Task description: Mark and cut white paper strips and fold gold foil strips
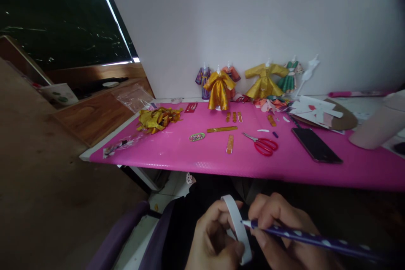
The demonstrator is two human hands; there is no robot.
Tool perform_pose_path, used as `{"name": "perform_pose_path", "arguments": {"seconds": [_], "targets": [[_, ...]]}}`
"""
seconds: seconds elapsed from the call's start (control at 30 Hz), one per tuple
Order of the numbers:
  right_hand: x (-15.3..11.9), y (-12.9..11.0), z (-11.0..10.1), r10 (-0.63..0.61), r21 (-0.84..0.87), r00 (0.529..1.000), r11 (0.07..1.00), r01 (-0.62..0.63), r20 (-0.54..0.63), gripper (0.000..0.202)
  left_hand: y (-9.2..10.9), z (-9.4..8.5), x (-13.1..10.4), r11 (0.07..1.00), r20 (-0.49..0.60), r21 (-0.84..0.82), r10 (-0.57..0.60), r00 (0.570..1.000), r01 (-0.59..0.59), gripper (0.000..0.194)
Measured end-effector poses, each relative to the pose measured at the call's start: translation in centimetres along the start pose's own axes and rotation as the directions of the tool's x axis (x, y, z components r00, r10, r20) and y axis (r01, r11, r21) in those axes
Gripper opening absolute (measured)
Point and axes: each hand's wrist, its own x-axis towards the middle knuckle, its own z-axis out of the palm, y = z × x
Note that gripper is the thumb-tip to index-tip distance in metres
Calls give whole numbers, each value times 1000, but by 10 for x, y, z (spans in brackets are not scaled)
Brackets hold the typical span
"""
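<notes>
My left hand [213, 236] is closed around a curved white strip [236, 219], which arches up from between my fingers and thumb. In my right hand [284, 232] is a dark purple pen with pale spots [303, 236], gripped near its white tip. That tip meets the strip, or is just beside it, about halfway along. Both hands are below the table's front edge, above my lap. Whether the strip is one closed ring I cannot tell, since my left fingers cover part of it.
On the pink tabletop [177, 156] lie red-handled scissors [265, 145], a dark phone [316, 145], gold strips [221, 129] and a heap of gold scraps [158, 119]. Small dresses on stands, one a gold dress [219, 88], line the wall. A pale bottle [376, 124] leans at right.
</notes>
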Motion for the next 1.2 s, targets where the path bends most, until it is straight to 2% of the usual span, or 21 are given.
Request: {"name": "perform_pose_path", "arguments": {"seconds": [0.27, 0.5, 0.77, 1.03, 1.2], "targets": [[0, 0, 0, 9, -31, 1000, 999, -8, 14, 18, -2, 0, 2, 1000, 40, -1, 22, 999, -22, 48], [-1, 1, -2, -9, -49, 1000, 999, 10, 29, 18, -2, -2, -1, 1000, 12, -6, 4, 1000, -4, 48], [-4, 2, -3, 8, -34, 999, 999, -7, 51, 19, -4, -3, -1, 999, 55, -23, 28, 998, -27, 46], [-4, 2, 1, 11, 13, 1000, 1000, -11, -4, 17, -6, -4, -2, 999, 52, -41, 35, 998, -33, 45], [-4, 1, -1, 29, -13, 999, 1000, -29, 40, 17, -5, -3, -2, 998, 52, -45, 39, 998, -37, 47]]}}
